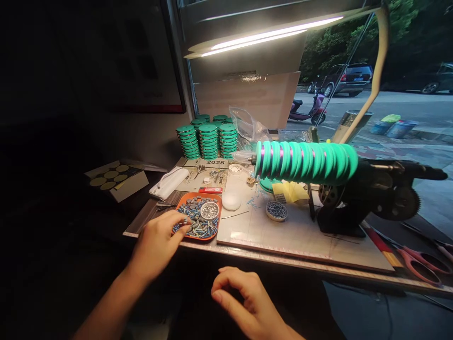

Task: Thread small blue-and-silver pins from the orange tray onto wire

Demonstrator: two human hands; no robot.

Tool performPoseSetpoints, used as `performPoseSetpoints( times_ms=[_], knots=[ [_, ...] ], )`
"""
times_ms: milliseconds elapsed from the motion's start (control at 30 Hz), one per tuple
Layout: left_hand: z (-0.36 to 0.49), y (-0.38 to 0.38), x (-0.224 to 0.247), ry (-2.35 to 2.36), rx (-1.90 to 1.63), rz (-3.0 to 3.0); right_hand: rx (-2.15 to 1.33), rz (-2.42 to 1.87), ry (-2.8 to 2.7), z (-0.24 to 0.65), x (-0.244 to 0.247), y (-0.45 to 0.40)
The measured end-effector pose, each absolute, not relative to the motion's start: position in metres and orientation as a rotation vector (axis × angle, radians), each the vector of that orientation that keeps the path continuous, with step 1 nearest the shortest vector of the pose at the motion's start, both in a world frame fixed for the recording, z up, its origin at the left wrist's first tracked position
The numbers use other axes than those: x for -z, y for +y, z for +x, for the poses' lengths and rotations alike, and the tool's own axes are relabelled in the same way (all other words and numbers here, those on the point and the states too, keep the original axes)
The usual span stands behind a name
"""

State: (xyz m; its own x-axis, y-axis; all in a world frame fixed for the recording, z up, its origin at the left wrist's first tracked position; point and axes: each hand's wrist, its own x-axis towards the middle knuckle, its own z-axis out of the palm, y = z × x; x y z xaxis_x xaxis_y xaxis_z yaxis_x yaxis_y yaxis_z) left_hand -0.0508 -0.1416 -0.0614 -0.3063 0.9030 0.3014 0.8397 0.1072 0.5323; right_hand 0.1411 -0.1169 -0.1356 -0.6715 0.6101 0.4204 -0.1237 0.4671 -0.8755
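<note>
My left hand [157, 243] is over the left edge of an orange tray [180, 208], thumb and forefinger pinched on a small grey-blue piece [185, 220]. Many small blue and grey cylindrical pieces [203, 230] fill the tray. Among them sits a round white dish [209, 211] of tiny silvery bits. In front of the table edge, my right hand [246, 300] is held with curled fingers, the thumb and forefinger tips close together; anything between them is too small or hidden to make out.
Green ridged spools [292, 160] sit on the shaft of a black geared winding machine [341, 208]. More green spools [208, 141] stand stacked behind. A round dish of dark beads [276, 211], a white dome [231, 202] and a red box [210, 190] lie around. Scissors [419, 264] rest at right.
</note>
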Motion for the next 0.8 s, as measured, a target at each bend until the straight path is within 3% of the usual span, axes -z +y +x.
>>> performPoseSetpoints(
  times_ms=[100, 267, 633, 800],
  knots=[
    [-0.056, -0.122, 0.057, 2.21, -0.54, 1.93, -1.326, -0.471, -1.988, 0.143, 0.136, -0.116],
    [-0.066, -0.101, 0.051, 2.36, -0.255, 1.921, -1.337, -0.523, -1.999, 0.144, 0.137, -0.115],
    [-0.099, 0.017, 0.05, 2.603, -0.141, 1.697, -1.178, -0.515, -1.944, 0.141, 0.142, -0.115],
    [-0.108, 0.047, 0.063, 2.792, -0.213, 1.381, -1.151, -0.568, -1.713, 0.126, 0.171, -0.122]
  ],
)
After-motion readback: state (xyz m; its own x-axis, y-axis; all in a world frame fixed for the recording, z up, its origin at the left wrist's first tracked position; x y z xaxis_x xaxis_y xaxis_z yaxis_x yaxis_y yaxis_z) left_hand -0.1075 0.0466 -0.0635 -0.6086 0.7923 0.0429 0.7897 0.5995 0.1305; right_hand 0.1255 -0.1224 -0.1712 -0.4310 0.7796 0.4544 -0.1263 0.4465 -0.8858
